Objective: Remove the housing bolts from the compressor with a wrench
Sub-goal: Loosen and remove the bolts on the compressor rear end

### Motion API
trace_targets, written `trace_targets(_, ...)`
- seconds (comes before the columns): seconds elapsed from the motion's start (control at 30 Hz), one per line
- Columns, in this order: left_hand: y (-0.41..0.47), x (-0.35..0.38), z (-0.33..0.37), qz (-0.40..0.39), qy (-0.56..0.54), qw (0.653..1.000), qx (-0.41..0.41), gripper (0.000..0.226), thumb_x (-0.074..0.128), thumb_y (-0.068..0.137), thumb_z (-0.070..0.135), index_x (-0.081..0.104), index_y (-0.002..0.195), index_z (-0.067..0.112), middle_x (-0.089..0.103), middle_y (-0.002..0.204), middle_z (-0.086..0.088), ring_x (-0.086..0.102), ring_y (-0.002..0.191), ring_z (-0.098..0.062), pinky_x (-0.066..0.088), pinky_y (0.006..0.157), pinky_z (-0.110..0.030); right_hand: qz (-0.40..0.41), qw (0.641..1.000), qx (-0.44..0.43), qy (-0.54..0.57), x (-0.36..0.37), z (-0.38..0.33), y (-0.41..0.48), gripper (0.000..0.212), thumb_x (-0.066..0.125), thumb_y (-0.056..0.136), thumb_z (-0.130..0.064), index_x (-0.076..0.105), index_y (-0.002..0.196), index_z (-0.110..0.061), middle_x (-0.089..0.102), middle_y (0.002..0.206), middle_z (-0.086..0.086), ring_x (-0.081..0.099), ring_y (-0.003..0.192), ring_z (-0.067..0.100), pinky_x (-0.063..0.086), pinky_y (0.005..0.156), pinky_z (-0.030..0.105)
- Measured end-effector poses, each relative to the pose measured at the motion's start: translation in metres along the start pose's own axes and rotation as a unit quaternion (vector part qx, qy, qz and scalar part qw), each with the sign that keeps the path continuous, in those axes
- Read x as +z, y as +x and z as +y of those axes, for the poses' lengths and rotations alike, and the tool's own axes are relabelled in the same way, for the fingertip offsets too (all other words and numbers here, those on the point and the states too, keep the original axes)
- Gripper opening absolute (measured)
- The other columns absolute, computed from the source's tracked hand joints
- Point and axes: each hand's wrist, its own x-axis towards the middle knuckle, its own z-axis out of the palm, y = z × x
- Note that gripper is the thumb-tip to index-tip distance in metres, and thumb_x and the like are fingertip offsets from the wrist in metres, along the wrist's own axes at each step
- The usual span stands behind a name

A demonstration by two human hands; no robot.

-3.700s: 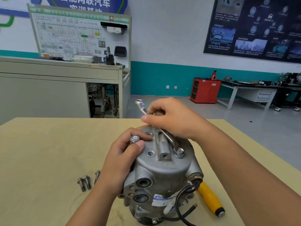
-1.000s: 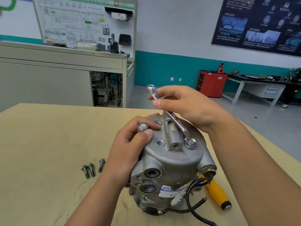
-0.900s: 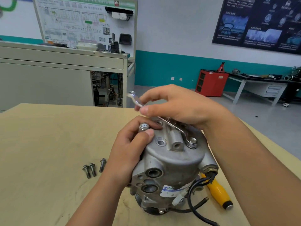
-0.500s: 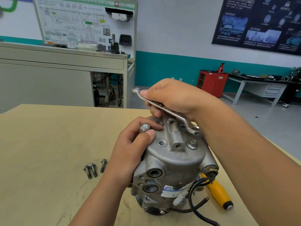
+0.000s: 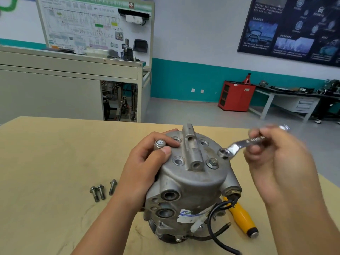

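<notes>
Gripping the wrench (image 5: 237, 145), the right hand (image 5: 274, 159) hovers just beside the compressor (image 5: 193, 183)

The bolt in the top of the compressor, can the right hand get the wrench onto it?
Probably yes. The bolt sits uncovered on the compressor, and the wrench in the right hand hangs close beside it. The left hand grips the other side, clear of it.
</notes>
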Motion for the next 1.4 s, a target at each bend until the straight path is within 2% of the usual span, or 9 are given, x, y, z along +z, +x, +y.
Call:
trace_targets(0.27,0.002,0.001,-0.002,-0.002,-0.007,1.0,0.002,0.019,0.057,0.06,0.039,0.069,0.072,0.031,0.071,0.105,0.005,0.065,0.101,-0.023,0.049,0.085,-0.05,0.088,0.984,-0.142,-0.059,-0.011,0.022,-0.027,0.026,0.036,0.09,0.007,0.035,0.087,-0.018,0.064,0.059,0.001,0.052,0.039,0.017,0.044,0.042,0.02)
trace_targets(0.47,0.002,0.0,-0.003,0.0,-0.011,1.0,-0.001,0.018,0.057,0.061,0.039,0.068,0.072,0.031,0.07,0.106,0.0,0.062,0.103,-0.034,0.046,0.087,-0.05,0.108,0.949,-0.215,-0.204,-0.013,0.025,-0.023,0.022,0.041,0.083,-0.004,0.035,0.086,-0.025,0.068,0.07,-0.004,0.055,0.042,0.015,0.045,0.042,0.021)
trace_targets(0.67,0.002,0.0,-0.004,-0.003,-0.015,1.0,0.0,0.018,0.057,0.06,0.038,0.068,0.072,0.03,0.07,0.109,0.0,0.062,0.104,-0.033,0.046,0.09,-0.054,0.092,0.934,-0.138,-0.317,-0.029,0.029,-0.004,0.008,0.051,0.086,-0.015,0.05,0.093,-0.017,0.068,0.067,-0.011,0.059,0.062,0.011,0.042,0.06,0.031)
trace_targets(0.87,0.003,0.0,-0.003,-0.005,-0.015,1.0,-0.01,0.019,0.056,0.058,0.04,0.068,0.07,0.032,0.071,0.097,0.009,0.065,0.086,-0.013,0.046,0.074,-0.034,-0.091,0.904,0.0,-0.419,-0.008,0.02,0.039,0.013,0.055,0.092,-0.026,0.064,0.084,-0.021,0.066,0.079,-0.005,0.058,0.079,0.015,0.044,0.067,0.033)
trace_targets(0.93,0.003,0.0,-0.003,-0.003,-0.011,1.0,-0.011,0.019,0.056,0.058,0.041,0.068,0.07,0.032,0.069,0.083,0.011,0.063,0.078,-0.012,0.046,0.069,-0.032,-0.162,0.865,-0.003,-0.475,0.01,0.022,0.049,0.016,0.057,0.091,-0.024,0.066,0.086,-0.011,0.066,0.096,0.013,0.057,0.081,0.025,0.047,0.081,0.043)
trace_targets(1.0,0.002,0.0,-0.003,-0.002,-0.015,1.0,-0.012,0.018,0.057,0.058,0.04,0.068,0.07,0.032,0.067,0.08,0.007,0.061,0.077,-0.017,0.047,0.07,-0.035,-0.235,0.836,-0.001,-0.495,0.029,0.024,0.054,0.022,0.058,0.09,-0.018,0.064,0.096,0.003,0.063,0.097,0.023,0.058,0.078,0.023,0.049,0.084,0.031)
trace_targets(1.1,0.002,0.0,-0.004,-0.007,-0.022,1.0,-0.009,0.017,0.057,0.06,0.039,0.068,0.071,0.031,0.068,0.083,0.002,0.061,0.08,-0.023,0.047,0.073,-0.042,-0.328,0.81,-0.013,-0.486,0.054,0.023,0.058,0.009,0.06,0.087,-0.007,0.067,0.091,-0.011,0.067,0.091,0.009,0.059,0.073,0.001,0.045,0.068,0.008)
trace_targets(1.23,0.003,-0.001,-0.005,-0.014,-0.018,1.0,0.007,0.016,0.057,0.063,0.037,0.068,0.073,0.031,0.068,0.086,0.001,0.061,0.083,-0.025,0.048,0.076,-0.042,-0.43,0.74,-0.047,-0.515,0.076,0.021,0.049,0.013,0.063,0.087,-0.012,0.069,0.096,-0.02,0.069,0.102,0.008,0.063,0.085,0.012,0.047,0.083,0.023)
trace_targets(1.4,0.004,-0.001,-0.007,-0.015,-0.026,0.999,0.027,0.017,0.057,0.064,0.036,0.07,0.074,0.031,0.067,0.08,0.009,0.062,0.079,-0.01,0.051,0.07,-0.022,-0.487,0.63,-0.111,-0.595,0.095,0.013,0.037,0.019,0.069,0.083,-0.03,0.066,0.1,-0.021,0.067,0.097,-0.005,0.059,0.091,0.009,0.043,0.082,0.019)
